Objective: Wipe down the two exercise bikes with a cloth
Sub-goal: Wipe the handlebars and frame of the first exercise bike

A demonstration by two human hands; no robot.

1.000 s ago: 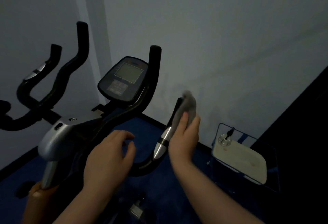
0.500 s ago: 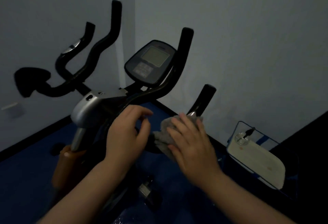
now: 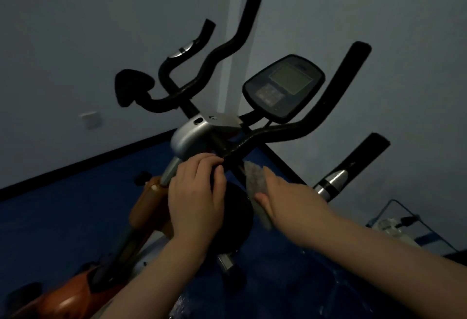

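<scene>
Nearby, console (image 3: pixel 284 90) above handlebar (image 3: pixel 273 134); right hand (image 3: pixel 288 205) gripping cloth (image 3: pixel 255 179), left hand (image 3: pixel 195 192) curled round handlebar.

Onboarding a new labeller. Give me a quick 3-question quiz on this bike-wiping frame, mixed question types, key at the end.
1. Multiple choice: which hand holds the grey cloth? A) left hand B) right hand C) neither
2. True or false: the left hand rests on the console.
3. Fill in: the cloth lies against the black ____ just below the silver housing.

Key
1. B: the right hand presses the cloth to the bike.
2. False: it grips the handlebar near the stem, well below the console.
3. handlebar
</scene>
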